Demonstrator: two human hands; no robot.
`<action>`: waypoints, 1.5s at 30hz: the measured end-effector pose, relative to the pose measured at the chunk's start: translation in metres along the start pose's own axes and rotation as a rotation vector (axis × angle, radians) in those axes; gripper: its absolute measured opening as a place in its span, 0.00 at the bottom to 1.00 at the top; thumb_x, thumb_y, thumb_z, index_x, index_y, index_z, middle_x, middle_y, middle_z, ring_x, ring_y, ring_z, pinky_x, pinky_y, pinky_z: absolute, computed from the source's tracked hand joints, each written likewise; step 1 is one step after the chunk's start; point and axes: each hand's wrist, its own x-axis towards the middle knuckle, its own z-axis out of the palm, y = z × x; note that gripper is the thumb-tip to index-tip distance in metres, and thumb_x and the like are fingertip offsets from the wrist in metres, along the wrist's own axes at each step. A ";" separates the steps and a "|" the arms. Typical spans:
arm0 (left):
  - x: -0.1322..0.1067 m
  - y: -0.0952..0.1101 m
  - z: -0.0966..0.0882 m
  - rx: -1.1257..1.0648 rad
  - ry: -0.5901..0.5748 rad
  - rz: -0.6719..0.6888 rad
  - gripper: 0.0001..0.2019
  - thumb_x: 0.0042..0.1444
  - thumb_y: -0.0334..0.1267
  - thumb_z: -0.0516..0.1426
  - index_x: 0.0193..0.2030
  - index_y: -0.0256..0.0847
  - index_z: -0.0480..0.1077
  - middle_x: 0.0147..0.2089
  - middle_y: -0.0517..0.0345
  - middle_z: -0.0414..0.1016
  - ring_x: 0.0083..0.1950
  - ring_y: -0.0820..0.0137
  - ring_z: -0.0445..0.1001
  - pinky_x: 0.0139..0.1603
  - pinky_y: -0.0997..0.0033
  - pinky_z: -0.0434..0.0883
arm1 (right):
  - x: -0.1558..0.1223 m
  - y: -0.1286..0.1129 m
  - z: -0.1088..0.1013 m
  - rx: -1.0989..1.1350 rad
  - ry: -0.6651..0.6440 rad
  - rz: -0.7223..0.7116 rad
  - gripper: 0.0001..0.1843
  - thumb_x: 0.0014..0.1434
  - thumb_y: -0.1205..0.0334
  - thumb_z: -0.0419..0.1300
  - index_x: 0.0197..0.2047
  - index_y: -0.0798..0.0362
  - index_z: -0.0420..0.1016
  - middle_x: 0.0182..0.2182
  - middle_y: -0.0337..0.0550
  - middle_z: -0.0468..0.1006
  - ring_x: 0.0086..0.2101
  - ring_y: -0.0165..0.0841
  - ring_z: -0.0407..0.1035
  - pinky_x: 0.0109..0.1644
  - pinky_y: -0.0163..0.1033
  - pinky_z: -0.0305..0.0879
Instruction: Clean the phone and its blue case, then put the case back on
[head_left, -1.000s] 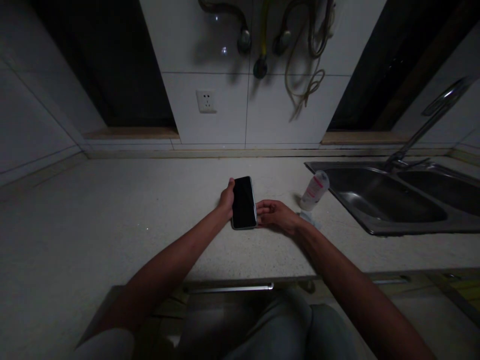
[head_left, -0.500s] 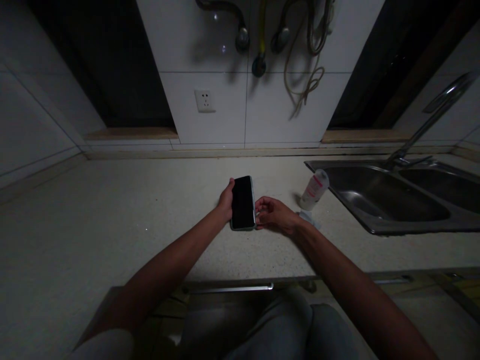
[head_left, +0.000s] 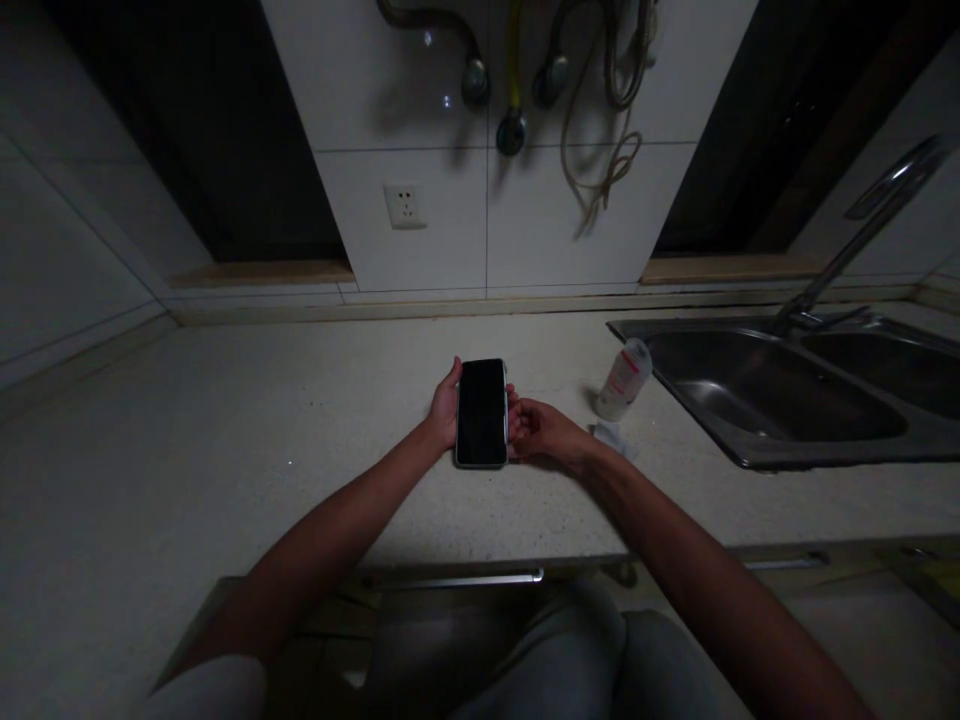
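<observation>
Countertop (head_left: 225,470) pale, speckled, hard: dropped glass-faced phone could crack. Steel sink (head_left: 772,400) near right, wet risk. Plastic bottle (head_left: 622,380) beside right arm, easily toppled. Phone (head_left: 481,413) flat, dark, glossy, above counter middle; left hand (head_left: 444,408) clasped round it, right hand (head_left: 544,432) fingertips pinching its edge.

The pale speckled stone worktop (head_left: 225,420) is wide and flat. A steel sink (head_left: 757,395) is set into it on the right. Just beside the sink's left edge stands a small white plastic bottle with a pink label (head_left: 622,380). A small crumpled white wipe (head_left: 611,436) lies near the bottle.
</observation>
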 end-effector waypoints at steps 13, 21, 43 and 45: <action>0.004 -0.004 0.000 0.066 0.110 -0.012 0.33 0.62 0.64 0.46 0.45 0.32 0.74 0.37 0.42 0.79 0.34 0.58 0.79 0.40 0.56 0.75 | -0.002 -0.001 -0.003 -0.041 0.005 0.036 0.22 0.36 0.70 0.72 0.31 0.53 0.64 0.20 0.26 0.70 0.17 0.21 0.61 0.18 0.27 0.57; 0.003 -0.003 0.004 0.140 0.239 -0.019 0.12 0.58 0.40 0.56 0.41 0.32 0.75 0.35 0.46 0.80 0.33 0.64 0.79 0.36 0.63 0.76 | -0.004 -0.002 -0.003 -0.105 0.022 0.058 0.17 0.38 0.70 0.66 0.34 0.54 0.70 0.22 0.33 0.75 0.18 0.25 0.67 0.19 0.29 0.61; 0.002 -0.003 0.021 0.342 0.413 0.229 0.13 0.56 0.39 0.59 0.42 0.31 0.76 0.35 0.44 0.81 0.27 0.66 0.77 0.29 0.67 0.74 | -0.001 0.004 -0.003 -0.177 0.136 0.063 0.06 0.45 0.63 0.65 0.27 0.56 0.74 0.18 0.37 0.73 0.21 0.27 0.67 0.26 0.33 0.65; 0.002 -0.005 0.025 0.352 0.416 0.303 0.11 0.54 0.38 0.61 0.42 0.33 0.75 0.36 0.46 0.81 0.32 0.64 0.79 0.32 0.65 0.75 | -0.004 -0.001 -0.002 -0.158 0.124 0.078 0.10 0.46 0.59 0.67 0.28 0.56 0.75 0.19 0.38 0.73 0.21 0.27 0.67 0.26 0.33 0.65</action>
